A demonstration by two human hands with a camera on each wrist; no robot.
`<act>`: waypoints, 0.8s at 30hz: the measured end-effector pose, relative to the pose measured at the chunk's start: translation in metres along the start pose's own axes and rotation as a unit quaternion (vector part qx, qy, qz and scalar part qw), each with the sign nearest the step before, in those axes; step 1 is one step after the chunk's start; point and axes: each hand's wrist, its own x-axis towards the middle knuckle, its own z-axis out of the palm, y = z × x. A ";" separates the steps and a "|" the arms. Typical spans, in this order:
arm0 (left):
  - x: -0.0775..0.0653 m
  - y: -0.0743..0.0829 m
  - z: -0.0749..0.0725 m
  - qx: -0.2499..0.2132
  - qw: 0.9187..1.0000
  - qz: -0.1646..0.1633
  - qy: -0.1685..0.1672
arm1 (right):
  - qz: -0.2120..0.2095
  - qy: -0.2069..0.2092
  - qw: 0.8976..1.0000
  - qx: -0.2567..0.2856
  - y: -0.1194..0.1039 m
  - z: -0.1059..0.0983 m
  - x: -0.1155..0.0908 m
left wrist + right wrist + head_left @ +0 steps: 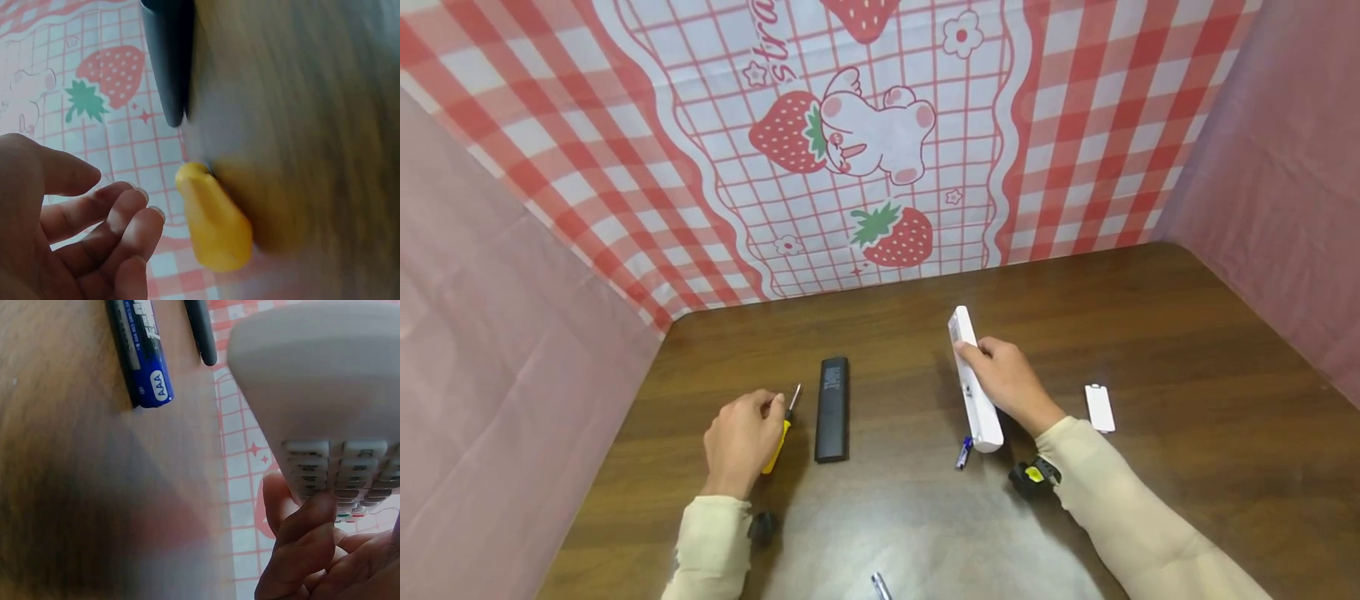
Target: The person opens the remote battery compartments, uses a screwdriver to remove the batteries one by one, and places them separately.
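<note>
My right hand (1011,383) grips a white remote control (981,412) by its sides, raised off the table. Its button side faces down, as the right wrist view shows with the keys (306,450) above my fingers. Below the remote's near end lies a blue AAA battery (963,453), apart from it. My left hand (741,442) holds nothing; its fingers are loosely bent beside a screwdriver with a yellow handle (215,219). A gap shows between those fingertips and the handle. Between the hands a black remote control (832,408) lies on the table.
A small white cover (1099,407) lies right of my right hand on the brown wooden table (887,508). At the near edge of view, a slim silvery object (881,586) is partly cut off. A strawberry-patterned cloth (880,150) hangs behind the table, with pink cloth at both sides.
</note>
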 end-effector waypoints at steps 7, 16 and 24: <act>-0.005 0.017 0.000 -0.005 0.999 0.035 0.009 | 0.008 -0.004 1.000 -0.002 0.000 -0.004 0.001; -0.008 0.044 0.011 -0.029 0.997 0.076 -0.006 | 0.009 0.008 1.000 -0.008 0.002 -0.016 0.005; -0.014 0.055 0.014 -0.036 0.996 0.077 -0.018 | 0.013 0.002 1.000 0.001 0.005 -0.015 0.005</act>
